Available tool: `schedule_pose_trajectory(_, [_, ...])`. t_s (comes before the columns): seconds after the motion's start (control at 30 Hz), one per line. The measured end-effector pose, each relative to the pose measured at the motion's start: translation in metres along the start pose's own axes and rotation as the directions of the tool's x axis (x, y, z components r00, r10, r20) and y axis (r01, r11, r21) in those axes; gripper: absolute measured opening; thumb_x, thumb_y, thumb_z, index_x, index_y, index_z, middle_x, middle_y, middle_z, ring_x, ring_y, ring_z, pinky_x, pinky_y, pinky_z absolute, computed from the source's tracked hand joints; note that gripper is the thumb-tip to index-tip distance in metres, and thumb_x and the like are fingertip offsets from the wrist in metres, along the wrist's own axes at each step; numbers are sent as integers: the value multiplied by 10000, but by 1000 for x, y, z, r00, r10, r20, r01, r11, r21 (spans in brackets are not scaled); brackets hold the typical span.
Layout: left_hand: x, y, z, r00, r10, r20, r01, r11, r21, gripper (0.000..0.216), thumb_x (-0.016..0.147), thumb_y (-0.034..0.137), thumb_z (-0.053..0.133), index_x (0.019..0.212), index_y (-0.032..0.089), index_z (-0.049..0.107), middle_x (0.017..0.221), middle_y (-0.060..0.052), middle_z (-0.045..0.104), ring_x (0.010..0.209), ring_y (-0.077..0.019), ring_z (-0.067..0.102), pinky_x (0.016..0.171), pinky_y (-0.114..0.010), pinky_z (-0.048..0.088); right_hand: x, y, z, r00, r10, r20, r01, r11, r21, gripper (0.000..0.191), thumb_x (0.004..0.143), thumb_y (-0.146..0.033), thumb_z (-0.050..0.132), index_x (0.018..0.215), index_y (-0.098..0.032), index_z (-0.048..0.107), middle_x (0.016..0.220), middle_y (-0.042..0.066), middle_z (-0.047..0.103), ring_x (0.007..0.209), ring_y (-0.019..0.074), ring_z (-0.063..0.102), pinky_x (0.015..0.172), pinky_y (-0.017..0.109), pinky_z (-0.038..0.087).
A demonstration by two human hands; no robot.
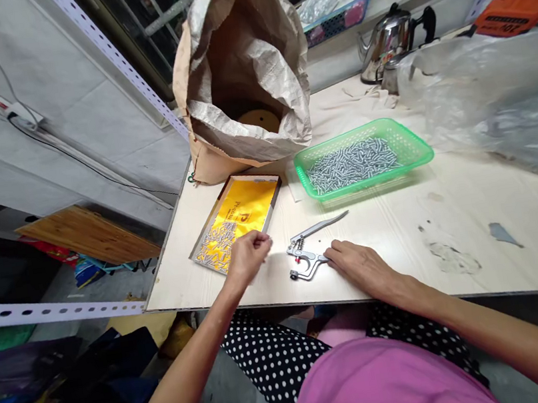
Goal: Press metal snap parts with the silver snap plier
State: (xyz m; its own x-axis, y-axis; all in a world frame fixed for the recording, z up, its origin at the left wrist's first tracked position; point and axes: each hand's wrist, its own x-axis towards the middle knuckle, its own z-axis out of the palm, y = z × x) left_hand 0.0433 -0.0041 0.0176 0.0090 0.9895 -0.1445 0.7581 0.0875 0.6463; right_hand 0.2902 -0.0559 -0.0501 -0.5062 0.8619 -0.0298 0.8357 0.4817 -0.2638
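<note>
My left hand is closed in a pinch near the right edge of a shallow tray. Whatever is between those fingertips is too small to make out. Small silver metal pieces lie heaped in the tray's near end, over a yellow printed sheet. On the tabletop, a pair of snap-fastener pliers lies with its handles spread, showing a spring and a red tip. My right hand rests on the table with its fingers closed on the end of the pliers' lower handle.
A green plastic basket full of small metal pieces stands beyond the pliers. Behind the tray is a large open paper sack. Clear plastic bags, a metal kettle and an orange tape measure are at the right.
</note>
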Motion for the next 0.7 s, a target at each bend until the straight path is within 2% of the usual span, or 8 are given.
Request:
schedule_pose_trajectory(0.07, [-14,5,14,984,-53,172,87,977,-194,71,760,198,608,805,150,635,619,27,618,482,-90,547,487,-201,441,3,2,-1,1000,-14,16,14,1000,-5,195,983,-165,395,936,-181,584,954,58,603,869,181,573,678,290,391])
schedule_pose_trajectory(0.13, [-23,6,28,959,-88,269,161,952,-262,75,733,181,620,801,149,619,581,38,593,455,-86,527,447,-193,428,5,3,-3,999,-26,34,27,1000,-11,184,980,-167,402,948,-180,582,962,61,603,869,181,572,665,285,379])
schedule_pose_trajectory(0.23, [-25,3,41,948,-131,291,212,940,-268,97,733,224,643,783,144,623,557,41,573,448,-80,499,432,-190,409,7,4,-7,997,-40,67,41,999,-16,156,967,-164,430,988,-181,584,986,65,600,870,185,571,645,280,363])
schedule_pose_trajectory(0.33, [-24,1,44,929,-185,320,277,921,-274,159,741,293,658,759,135,645,546,46,541,445,-67,451,408,-181,346,6,6,-13,994,-57,93,59,998,-16,159,967,-169,434,1004,-183,588,986,66,597,848,182,571,618,277,344])
schedule_pose_trajectory(0.5, [-26,5,46,868,-276,412,381,903,-200,211,717,335,691,703,128,650,486,55,499,405,-55,371,379,-193,248,3,12,-19,993,-65,96,66,998,-16,156,971,-187,447,1000,-190,600,977,67,597,828,178,565,600,277,321])
schedule_pose_trajectory(0.7, [-24,7,51,791,-329,515,483,853,-197,250,680,351,730,641,140,600,446,67,469,380,-45,352,379,-195,232,0,15,-20,993,-66,101,68,998,-8,162,974,-190,445,1005,-193,604,980,71,596,808,175,559,594,281,312])
